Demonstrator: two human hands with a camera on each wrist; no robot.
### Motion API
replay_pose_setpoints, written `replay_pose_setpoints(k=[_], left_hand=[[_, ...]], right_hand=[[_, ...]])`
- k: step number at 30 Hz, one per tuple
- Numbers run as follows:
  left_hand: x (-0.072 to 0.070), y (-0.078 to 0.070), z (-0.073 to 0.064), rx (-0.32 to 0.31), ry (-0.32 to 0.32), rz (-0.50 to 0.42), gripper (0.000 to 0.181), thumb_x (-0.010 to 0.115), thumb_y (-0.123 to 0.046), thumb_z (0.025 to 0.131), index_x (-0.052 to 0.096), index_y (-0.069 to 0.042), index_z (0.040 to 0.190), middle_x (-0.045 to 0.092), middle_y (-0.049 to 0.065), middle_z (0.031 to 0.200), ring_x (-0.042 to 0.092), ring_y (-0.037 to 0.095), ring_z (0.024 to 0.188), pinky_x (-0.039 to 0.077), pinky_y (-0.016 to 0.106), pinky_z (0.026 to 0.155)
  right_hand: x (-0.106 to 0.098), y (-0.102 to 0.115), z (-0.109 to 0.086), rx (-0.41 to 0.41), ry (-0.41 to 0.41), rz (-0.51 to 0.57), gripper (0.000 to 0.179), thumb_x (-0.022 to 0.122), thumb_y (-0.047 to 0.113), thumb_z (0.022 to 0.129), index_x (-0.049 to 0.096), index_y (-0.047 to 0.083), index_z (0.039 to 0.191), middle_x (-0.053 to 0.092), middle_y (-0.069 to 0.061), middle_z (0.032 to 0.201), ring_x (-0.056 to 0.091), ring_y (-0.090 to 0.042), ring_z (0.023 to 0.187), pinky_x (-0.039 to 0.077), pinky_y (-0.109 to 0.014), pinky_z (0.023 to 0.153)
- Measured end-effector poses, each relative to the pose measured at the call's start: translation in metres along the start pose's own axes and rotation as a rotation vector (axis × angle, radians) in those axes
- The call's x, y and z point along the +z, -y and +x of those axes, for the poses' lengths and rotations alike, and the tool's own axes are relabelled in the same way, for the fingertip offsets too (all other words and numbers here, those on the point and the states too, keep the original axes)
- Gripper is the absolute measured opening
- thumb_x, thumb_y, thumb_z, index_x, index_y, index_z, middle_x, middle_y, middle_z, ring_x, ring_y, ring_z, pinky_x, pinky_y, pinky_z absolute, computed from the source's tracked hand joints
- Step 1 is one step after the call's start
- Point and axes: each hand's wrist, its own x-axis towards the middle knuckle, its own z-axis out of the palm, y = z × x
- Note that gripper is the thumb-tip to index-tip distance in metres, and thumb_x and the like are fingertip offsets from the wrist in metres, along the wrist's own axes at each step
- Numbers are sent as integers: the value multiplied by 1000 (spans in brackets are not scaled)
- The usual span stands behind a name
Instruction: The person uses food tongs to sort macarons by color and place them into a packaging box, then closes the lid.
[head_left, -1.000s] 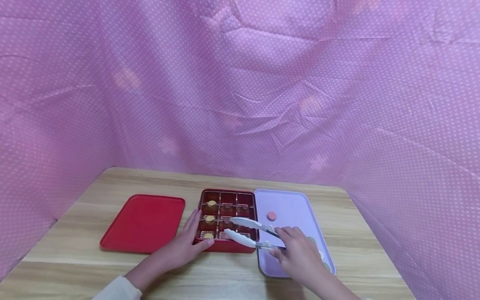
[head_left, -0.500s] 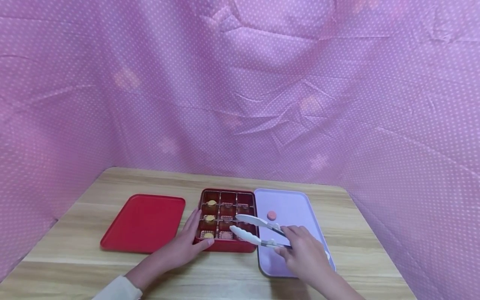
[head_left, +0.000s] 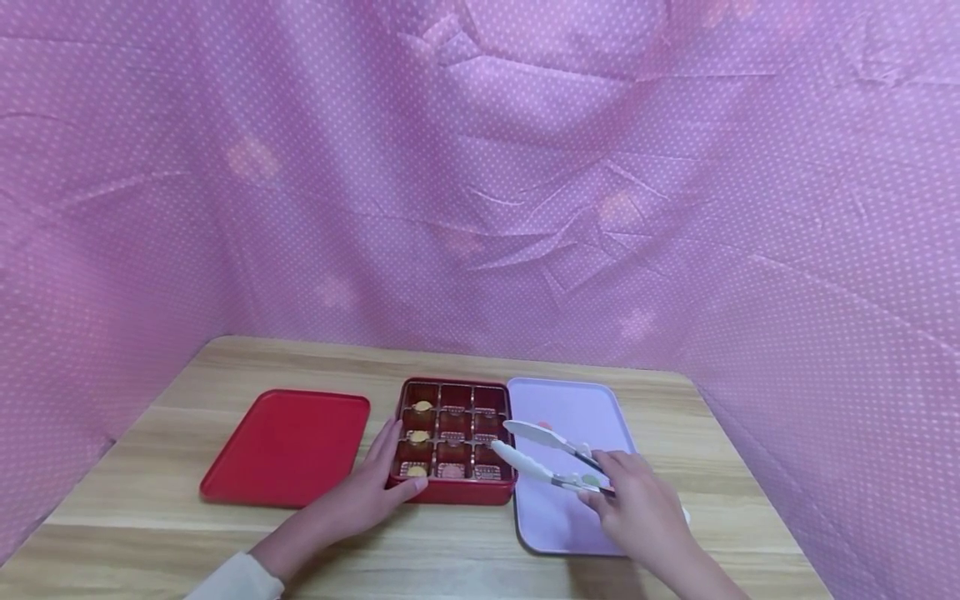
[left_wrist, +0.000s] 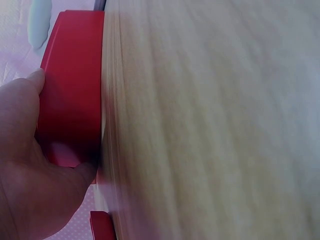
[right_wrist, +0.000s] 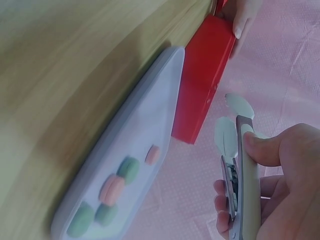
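Note:
My left hand [head_left: 371,483] lies at the near left corner of the red box [head_left: 465,493], fingers along its left wall and thumb against the front wall. The box's divided insert carries yellow macarons [head_left: 419,437] in its left column and a pink macaron [head_left: 452,472] in the front middle compartment. My right hand [head_left: 637,500] grips metal tongs [head_left: 522,462] with white tips; the tips stand apart with nothing between them, above the seam between box and lilac tray [head_left: 540,529]. In the right wrist view, pink macarons [right_wrist: 111,190] and green macarons [right_wrist: 129,170] sit on the tray.
A red lid [head_left: 288,450] lies flat to the left of the box. The wooden table [head_left: 435,562] bears everything, and a pink dotted cloth [head_left: 480,183] hangs behind it. The tray stands directly against the box's right side.
The tongs let go of a pink macaron in the front middle compartment, then my right hand carried them rightward, toward the tray. My left hand has stayed in place.

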Motion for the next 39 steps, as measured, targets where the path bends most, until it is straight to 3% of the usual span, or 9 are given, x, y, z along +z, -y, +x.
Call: replay_pose_setpoints(k=[10,18,39], left_hand=[[0,1,0,-14,-1,-4,107,59,-67,91,-6,-23,163,-11,5,171,13,44,152,28,66,115],[0,0,0,-11,1,-20,105,60,-64,92,-6,-23,163,-11,6,171,12,44,153,28,67,115],[-2,-2,0,-8,-3,-16,105,61,-63,92,-4,-22,164,-10,7,171,15,46,152,28,66,115]], right_hand=[[-5,-20,2,70,27,-20,57,87,24,76,69,1,124,71,-9,113,62,-23,95,53,-41,64],[0,-37,5,117,50,-33,58,84,22,78,67,-1,128,69,-15,117,64,-33,103,55,-53,75],[23,-69,11,227,166,-54,61,80,25,82,63,-5,131,68,-23,120,64,-39,105,55,-58,80]])
